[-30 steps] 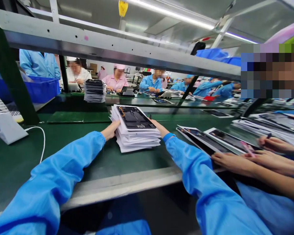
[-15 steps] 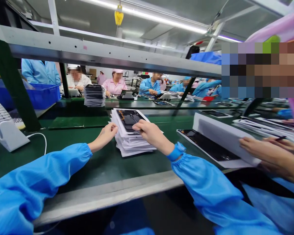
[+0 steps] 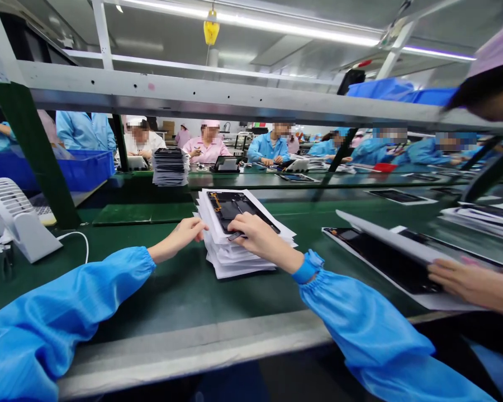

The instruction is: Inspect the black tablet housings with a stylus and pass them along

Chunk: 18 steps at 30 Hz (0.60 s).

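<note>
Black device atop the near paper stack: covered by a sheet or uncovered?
Uncovered: the black device shows its dark surface and orange strip, though the right hand hides part of it.

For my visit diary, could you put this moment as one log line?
left hand: beside paper stack; right hand: over black panel; black panel: atop paper stack

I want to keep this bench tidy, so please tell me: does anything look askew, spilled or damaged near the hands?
The stack of white sheets under the dark panel looks askew: its edges stick out unevenly at different angles. Nearby I see no spill or clear damage.
</note>
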Motion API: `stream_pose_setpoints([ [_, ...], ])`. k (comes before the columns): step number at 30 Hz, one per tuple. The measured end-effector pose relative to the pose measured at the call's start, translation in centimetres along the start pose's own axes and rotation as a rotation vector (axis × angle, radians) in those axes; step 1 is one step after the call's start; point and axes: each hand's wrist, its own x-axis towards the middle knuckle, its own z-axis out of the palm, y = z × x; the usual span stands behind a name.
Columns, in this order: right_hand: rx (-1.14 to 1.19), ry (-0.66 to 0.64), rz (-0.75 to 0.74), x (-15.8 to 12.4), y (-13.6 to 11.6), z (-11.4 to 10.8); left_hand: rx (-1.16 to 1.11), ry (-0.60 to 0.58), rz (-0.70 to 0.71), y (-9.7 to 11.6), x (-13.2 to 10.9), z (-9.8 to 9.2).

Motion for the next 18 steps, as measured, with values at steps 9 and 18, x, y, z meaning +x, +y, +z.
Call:
stream_pose_setpoints([
  [9,-0.062,0.056,-0.051,0.6,-0.8,0.4,-0.173,-0.012,-0.145,1.3,-2.0,-0.8],
  [18,0.034,0.483,-0.129,1.7,2.5,2.4,-0.402,0.007,-0.312,5.6,-0.7,-0.1],
])
